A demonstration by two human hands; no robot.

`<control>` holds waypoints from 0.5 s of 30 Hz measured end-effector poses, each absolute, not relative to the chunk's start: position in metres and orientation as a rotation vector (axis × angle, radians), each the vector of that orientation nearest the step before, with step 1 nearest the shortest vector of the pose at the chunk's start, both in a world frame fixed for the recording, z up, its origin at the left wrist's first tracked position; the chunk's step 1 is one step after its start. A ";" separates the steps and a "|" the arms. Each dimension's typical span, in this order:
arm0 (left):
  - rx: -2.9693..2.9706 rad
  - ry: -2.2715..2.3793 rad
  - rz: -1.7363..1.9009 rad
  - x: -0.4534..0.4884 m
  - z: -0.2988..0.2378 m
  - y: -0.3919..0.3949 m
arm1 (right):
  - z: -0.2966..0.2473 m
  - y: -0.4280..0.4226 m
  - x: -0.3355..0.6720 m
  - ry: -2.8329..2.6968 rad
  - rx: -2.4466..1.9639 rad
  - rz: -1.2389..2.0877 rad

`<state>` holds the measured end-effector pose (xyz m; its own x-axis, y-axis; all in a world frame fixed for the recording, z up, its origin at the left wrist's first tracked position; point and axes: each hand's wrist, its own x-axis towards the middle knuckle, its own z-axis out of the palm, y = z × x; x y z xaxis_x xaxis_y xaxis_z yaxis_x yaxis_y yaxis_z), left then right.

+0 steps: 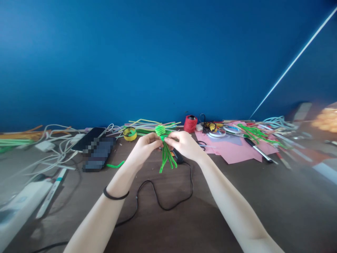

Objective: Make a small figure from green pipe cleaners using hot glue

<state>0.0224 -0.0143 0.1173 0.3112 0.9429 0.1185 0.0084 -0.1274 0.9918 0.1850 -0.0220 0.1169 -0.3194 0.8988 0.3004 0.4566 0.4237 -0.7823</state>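
Observation:
Both my hands meet over the middle of the brown table (184, 225), holding a bundle of bright green pipe cleaners (166, 156). My left hand (144, 147) pinches the bundle just under its coiled green top (160, 130). My right hand (184, 143) pinches it from the other side, fingertips touching the same spot. The loose green ends hang down between my wrists. A black band sits on my left wrist.
A black cable (158, 196) loops under my arms. Left lie a phone (88, 138), white cables (52, 147) and a white power strip (23, 202). Behind are loose pipe cleaners (147, 124), a yellow tape roll (130, 134) and a red thread spool (190, 123). Right: pink paper (237, 151), scissors, more green stems (254, 133).

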 end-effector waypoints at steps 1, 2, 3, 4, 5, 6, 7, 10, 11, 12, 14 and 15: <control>1.446 0.923 1.051 0.023 0.117 -0.014 | 0.116 -0.022 0.185 -1.932 -1.152 0.751; 1.436 0.916 1.056 0.023 0.116 -0.014 | 0.116 -0.021 0.184 -1.926 -1.158 0.745; 1.426 0.913 1.064 0.024 0.115 -0.014 | 0.115 -0.021 0.184 -1.919 -1.165 0.736; 1.416 0.911 1.072 0.024 0.114 -0.013 | 0.115 -0.021 0.184 -1.914 -1.175 0.725; 1.406 0.908 1.079 0.025 0.113 -0.013 | 0.114 -0.021 0.183 -1.909 -1.186 0.712; 1.394 0.906 1.085 0.026 0.112 -0.013 | 0.114 -0.021 0.183 -1.907 -1.199 0.697; 1.380 0.903 1.090 0.027 0.110 -0.012 | 0.113 -0.020 0.183 -1.904 -1.211 0.678; 1.317 0.899 1.115 0.029 0.106 -0.011 | 0.111 -0.019 0.181 -1.903 -1.215 0.640; 1.299 0.900 1.129 0.029 0.105 -0.010 | 0.111 -0.019 0.180 -1.905 -1.204 0.637; 1.287 0.903 1.144 0.030 0.104 -0.010 | 0.110 -0.018 0.180 -1.905 -1.190 0.641; 1.279 0.905 1.163 0.030 0.102 -0.009 | 0.109 -0.017 0.179 -1.880 -1.170 0.689; 1.275 0.902 1.166 0.030 0.101 -0.009 | 0.109 -0.017 0.179 -1.853 -1.166 0.733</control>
